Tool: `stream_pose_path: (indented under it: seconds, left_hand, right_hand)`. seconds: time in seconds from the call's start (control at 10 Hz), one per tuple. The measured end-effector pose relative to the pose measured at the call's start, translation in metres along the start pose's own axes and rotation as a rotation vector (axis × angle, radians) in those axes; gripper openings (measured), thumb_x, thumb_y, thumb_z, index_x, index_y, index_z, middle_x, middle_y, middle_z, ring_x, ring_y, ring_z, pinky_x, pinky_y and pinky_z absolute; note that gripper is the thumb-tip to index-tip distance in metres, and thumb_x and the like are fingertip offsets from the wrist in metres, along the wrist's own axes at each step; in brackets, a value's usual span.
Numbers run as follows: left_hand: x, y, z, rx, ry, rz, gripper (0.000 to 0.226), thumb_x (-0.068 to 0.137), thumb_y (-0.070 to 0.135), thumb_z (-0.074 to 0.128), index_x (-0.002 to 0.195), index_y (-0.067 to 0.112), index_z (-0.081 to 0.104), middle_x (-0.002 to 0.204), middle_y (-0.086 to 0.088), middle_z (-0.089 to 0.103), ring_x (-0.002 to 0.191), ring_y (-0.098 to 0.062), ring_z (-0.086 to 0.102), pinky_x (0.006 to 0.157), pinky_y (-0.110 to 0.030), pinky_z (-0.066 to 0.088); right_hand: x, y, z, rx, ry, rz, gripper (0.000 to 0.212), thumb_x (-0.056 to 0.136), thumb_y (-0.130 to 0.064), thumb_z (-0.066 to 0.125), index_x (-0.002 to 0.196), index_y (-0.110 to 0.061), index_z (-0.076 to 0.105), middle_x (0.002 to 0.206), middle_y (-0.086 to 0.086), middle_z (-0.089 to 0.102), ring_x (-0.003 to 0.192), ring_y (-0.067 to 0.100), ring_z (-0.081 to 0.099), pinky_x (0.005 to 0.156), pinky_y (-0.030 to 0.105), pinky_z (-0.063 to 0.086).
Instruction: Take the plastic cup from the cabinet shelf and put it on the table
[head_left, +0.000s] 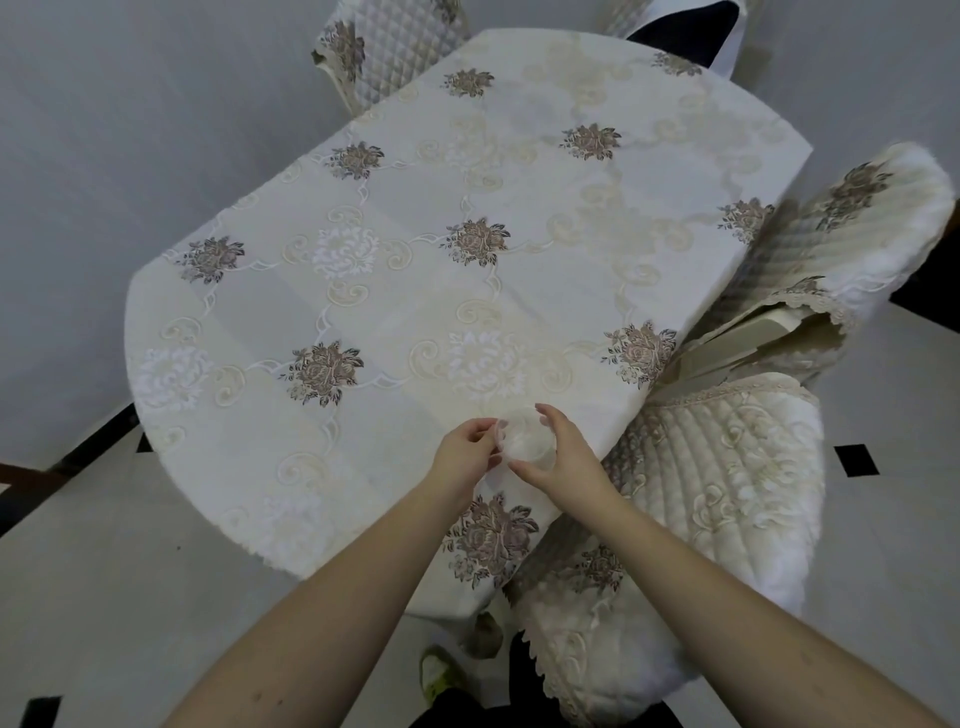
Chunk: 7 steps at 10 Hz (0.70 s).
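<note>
A clear plastic cup (524, 439) is held between both of my hands, over the near right part of the table (363, 291). My left hand (465, 449) pinches its rim on the left side. My right hand (563, 449) wraps around its right side, fingers curled over the rim. The table wears a cream tablecloth with embroidered brown flowers. Whether the cup's base touches the cloth I cannot tell. The cabinet is out of view.
A quilted cream chair (727, 467) stands close on the right, against the table edge. Another chair back (384, 47) shows at the far side. A dark bag (691, 26) lies at the far end. The floor is pale tile with black squares (857, 460).
</note>
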<state>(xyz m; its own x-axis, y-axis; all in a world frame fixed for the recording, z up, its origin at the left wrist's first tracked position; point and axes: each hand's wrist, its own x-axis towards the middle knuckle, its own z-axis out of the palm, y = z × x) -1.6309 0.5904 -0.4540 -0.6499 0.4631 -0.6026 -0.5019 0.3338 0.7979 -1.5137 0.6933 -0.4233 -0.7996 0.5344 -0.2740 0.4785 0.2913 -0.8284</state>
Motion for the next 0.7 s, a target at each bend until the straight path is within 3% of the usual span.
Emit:
stream_pose_path:
  seconds: [0.3,0.5,0.7]
  left_hand:
    - [-0.003,-0.002,-0.003,0.061,0.025,0.013,0.013,0.092,0.015,0.058,0.102,0.014,0.067,0.105,-0.016,0.068,0.097,-0.030,0.066,0.083,-0.037,0.057]
    - [-0.011,-0.002,-0.004,0.088,0.046,0.022,0.013,0.094,0.012,0.054,0.096,0.018,0.065,0.095,-0.010,0.065,0.081,-0.018,0.063,0.073,-0.028,0.056]
    - [-0.019,-0.008,-0.010,0.174,0.037,0.075,0.015,0.095,0.014,0.050,0.098,0.020,0.064,0.101,-0.010,0.066,0.086,-0.020,0.064,0.076,-0.031,0.056]
  right_hand:
    - [-0.003,0.000,0.000,-0.004,-0.024,0.079,0.096,0.073,-0.047,0.076,0.147,-0.022,0.021,0.146,0.009,0.040,0.133,0.022,0.039,0.096,0.027,0.033]
    - [-0.005,0.003,-0.004,-0.015,-0.044,0.140,0.105,0.070,-0.049,0.078,0.149,-0.022,0.015,0.149,0.010,0.037,0.134,0.023,0.038,0.100,0.033,0.035]
    - [-0.015,0.012,-0.004,0.004,-0.047,0.175,0.104,0.072,-0.050,0.077,0.150,-0.017,0.016,0.152,0.009,0.034,0.136,0.024,0.037,0.102,0.037,0.037]
